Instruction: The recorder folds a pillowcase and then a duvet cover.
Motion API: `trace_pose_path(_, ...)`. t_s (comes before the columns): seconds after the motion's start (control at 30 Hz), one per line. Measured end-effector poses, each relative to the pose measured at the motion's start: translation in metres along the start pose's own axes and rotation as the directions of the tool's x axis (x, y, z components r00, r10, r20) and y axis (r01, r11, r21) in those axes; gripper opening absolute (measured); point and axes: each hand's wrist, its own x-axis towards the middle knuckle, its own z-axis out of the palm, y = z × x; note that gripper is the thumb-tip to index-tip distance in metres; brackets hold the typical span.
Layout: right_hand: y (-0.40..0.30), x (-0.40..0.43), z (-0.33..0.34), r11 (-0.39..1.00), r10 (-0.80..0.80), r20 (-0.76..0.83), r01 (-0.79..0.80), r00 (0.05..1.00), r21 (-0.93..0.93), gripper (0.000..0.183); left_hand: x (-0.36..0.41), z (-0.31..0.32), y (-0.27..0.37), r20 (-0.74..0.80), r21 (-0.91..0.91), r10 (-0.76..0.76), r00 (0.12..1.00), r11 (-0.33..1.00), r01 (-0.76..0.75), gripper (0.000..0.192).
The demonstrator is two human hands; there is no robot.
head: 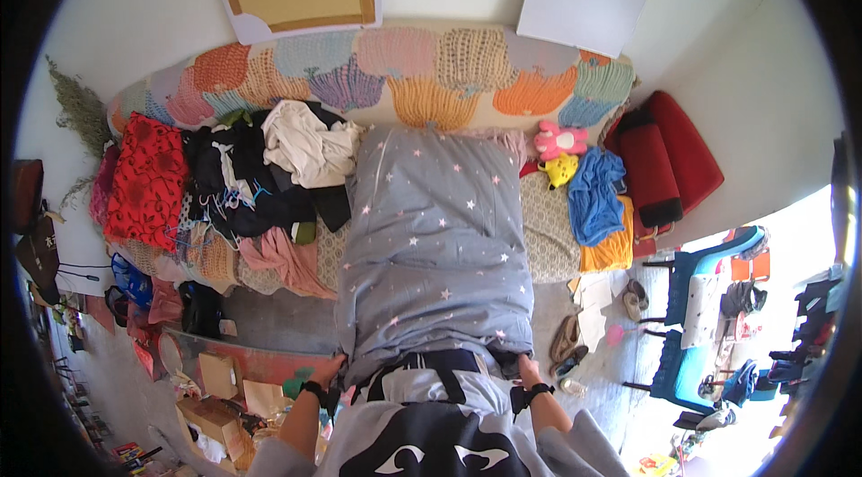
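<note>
A grey quilt or duvet cover [438, 228] printed with small white and pink stars stretches from the sofa towards my body. It lies folded into a long rectangle, and its far end rests against the sofa's patchwork-pattern cover [431, 103]. My left hand [328, 369] grips its near left corner. At the near right corner, my right hand [527, 369] holds the fabric too. The near edge sags in creases between my hands, close to my waist. Fingers of both hands are partly hidden by the cloth.
Clothes and hangers [236, 191] heap on the sofa's left, beside a red floral cushion [146, 180]. Plush toys [560, 140] and a blue cloth [596, 194] lie right. A glass table [269, 349] with cardboard boxes stands at my left; shoes [564, 339] and blue chairs [687, 329] are right.
</note>
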Motion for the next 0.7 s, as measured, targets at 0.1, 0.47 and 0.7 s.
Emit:
trace_pose_path(0.1, -0.038, -0.014, -0.003, 0.953, -0.014, 0.271, 0.095, 0.962, -0.287, 0.068, 0.024, -0.009, 0.028, -0.102, 0.206, -0.023, 0.994, 0.978, 0.044, 0.053)
trace_pose_path(0.47, -0.185, 0.094, 0.022, 0.412, -0.045, 0.348, -0.3, 0.936, 0.86, 0.054, 0.044, -0.002, 0.238, -0.094, 0.387, 0.54, 0.836, 0.794, -0.469, 0.03)
trace_pose_path(0.7, -0.282, 0.105, -0.022, -0.186, -0.493, 0.254, -0.386, 0.832, 0.904, 0.011, -0.028, 0.089, 0.245, 0.179, 0.796, 0.952, 0.248, 0.008, -0.605, 0.022)
